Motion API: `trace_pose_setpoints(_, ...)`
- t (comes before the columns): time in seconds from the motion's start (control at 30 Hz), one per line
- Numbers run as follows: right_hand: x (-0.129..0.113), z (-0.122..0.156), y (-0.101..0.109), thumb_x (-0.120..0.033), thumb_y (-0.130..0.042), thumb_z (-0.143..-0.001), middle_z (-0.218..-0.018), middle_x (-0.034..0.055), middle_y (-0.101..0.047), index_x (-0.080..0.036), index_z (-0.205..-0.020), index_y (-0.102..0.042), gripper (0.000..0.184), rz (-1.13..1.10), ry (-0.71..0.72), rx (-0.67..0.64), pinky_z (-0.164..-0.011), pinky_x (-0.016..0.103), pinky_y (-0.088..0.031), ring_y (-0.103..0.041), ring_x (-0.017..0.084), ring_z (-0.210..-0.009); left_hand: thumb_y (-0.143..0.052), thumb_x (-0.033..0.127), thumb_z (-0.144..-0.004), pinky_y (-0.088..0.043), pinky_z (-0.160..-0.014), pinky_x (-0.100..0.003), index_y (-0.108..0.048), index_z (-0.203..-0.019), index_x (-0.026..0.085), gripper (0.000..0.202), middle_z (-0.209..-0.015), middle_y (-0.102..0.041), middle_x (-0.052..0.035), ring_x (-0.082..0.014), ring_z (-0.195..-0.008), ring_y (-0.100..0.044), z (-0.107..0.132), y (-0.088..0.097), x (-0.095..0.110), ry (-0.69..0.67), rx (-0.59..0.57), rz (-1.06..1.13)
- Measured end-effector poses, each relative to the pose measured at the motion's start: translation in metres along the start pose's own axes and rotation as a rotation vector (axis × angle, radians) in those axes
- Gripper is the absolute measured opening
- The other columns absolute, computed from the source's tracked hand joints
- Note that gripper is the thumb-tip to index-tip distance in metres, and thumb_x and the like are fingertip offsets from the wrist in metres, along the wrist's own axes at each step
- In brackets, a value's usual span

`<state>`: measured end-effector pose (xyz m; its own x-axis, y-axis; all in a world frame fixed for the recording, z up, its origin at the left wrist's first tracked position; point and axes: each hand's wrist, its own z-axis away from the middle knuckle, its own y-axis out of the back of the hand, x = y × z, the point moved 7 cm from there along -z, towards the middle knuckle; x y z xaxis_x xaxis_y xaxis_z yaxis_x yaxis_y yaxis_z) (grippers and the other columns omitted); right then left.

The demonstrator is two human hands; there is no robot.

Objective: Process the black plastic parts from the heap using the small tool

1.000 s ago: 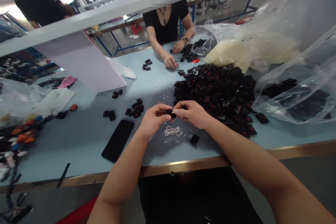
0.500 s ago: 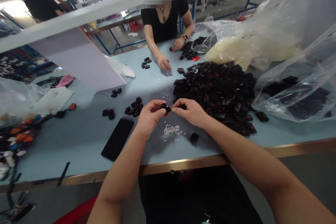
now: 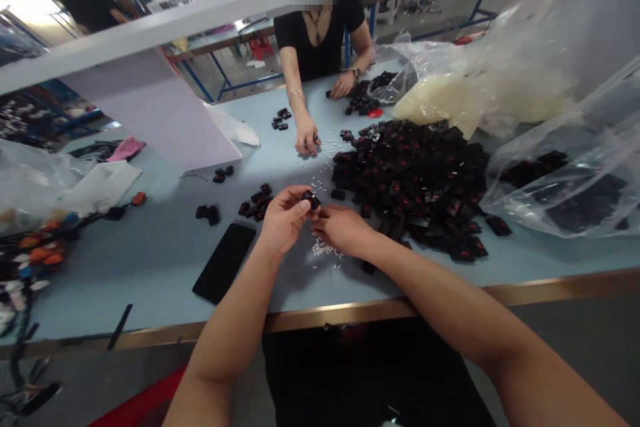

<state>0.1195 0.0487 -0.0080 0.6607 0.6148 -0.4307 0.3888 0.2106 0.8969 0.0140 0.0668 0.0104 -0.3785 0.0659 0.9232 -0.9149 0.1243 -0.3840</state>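
My left hand (image 3: 284, 217) pinches a small black plastic part (image 3: 311, 199) between thumb and fingertips, a little above the pale blue table (image 3: 150, 260). My right hand (image 3: 343, 228) is just right of it with fingers curled toward the part; what it holds, if anything, is hidden. Below the hands lies a small heap of tiny white pieces (image 3: 326, 249). A big pile of black parts with red marks (image 3: 415, 177) spreads to the right. A few finished-looking black parts (image 3: 256, 203) lie to the left.
A black phone (image 3: 225, 261) lies flat left of my forearm. Clear plastic bags (image 3: 565, 167) with black parts and a bag of cream material (image 3: 450, 97) fill the right. A person across the table has a hand (image 3: 307, 142) on white pieces. Cables and coloured parts (image 3: 30, 260) crowd the left.
My right hand has dropped lower and moved left, under the part. My left hand has lifted the part slightly. The person opposite has slid a hand nearer along the table.
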Motion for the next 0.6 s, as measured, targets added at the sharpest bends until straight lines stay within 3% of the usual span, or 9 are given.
trace_pose_setpoints(0.27,-0.003,-0.006,-0.011,-0.018,-0.040,-0.098,-0.107,0.0150,-0.071,-0.013,-0.112,-0.068,0.032,0.190,0.010,-0.033,-0.077,0.034,-0.046,-0.064,0.028,-0.098,-0.086,0.025,-0.066,-0.054,-0.060,-0.026,-0.071,-0.094,0.018,0.032,-0.079,-0.068,-0.0014,-0.0143,-0.068,-0.068,0.001,-0.004,0.000,0.000,-0.029,0.005)
trace_pose_setpoints(0.4,0.006,-0.005,-0.003,-0.017,-0.045,-0.094,-0.101,0.0168,-0.071,-0.010,-0.105,-0.070,0.027,0.165,-0.038,-0.009,-0.076,0.034,-0.046,-0.064,0.029,-0.094,-0.086,0.025,-0.065,-0.054,-0.059,-0.026,-0.070,-0.094,0.018,0.034,-0.079,-0.068,-0.0019,-0.0152,-0.069,-0.068,0.001,-0.004,-0.001,0.002,-0.031,-0.008)
trace_pose_setpoints(0.5,0.023,-0.002,0.012,-0.017,-0.054,-0.088,-0.101,0.0160,-0.070,-0.011,-0.097,-0.071,0.020,0.024,-0.122,0.048,-0.077,0.032,-0.046,-0.064,0.027,-0.094,-0.086,0.026,-0.065,-0.054,-0.059,-0.027,-0.070,-0.094,0.018,0.035,-0.080,-0.069,-0.0022,-0.0162,-0.070,-0.068,0.001,-0.003,-0.001,-0.001,-0.028,-0.022)
trace_pose_setpoints(0.6,0.046,0.004,0.034,-0.020,-0.056,-0.088,-0.096,0.0103,-0.070,-0.014,-0.093,-0.070,0.016,-0.321,-0.263,0.216,-0.076,0.029,-0.045,-0.063,0.021,-0.087,-0.086,0.027,-0.065,-0.054,-0.059,-0.027,-0.069,-0.095,0.018,0.035,-0.078,-0.069,-0.0025,-0.0167,-0.070,-0.068,0.001,-0.002,-0.001,-0.001,-0.037,-0.040)
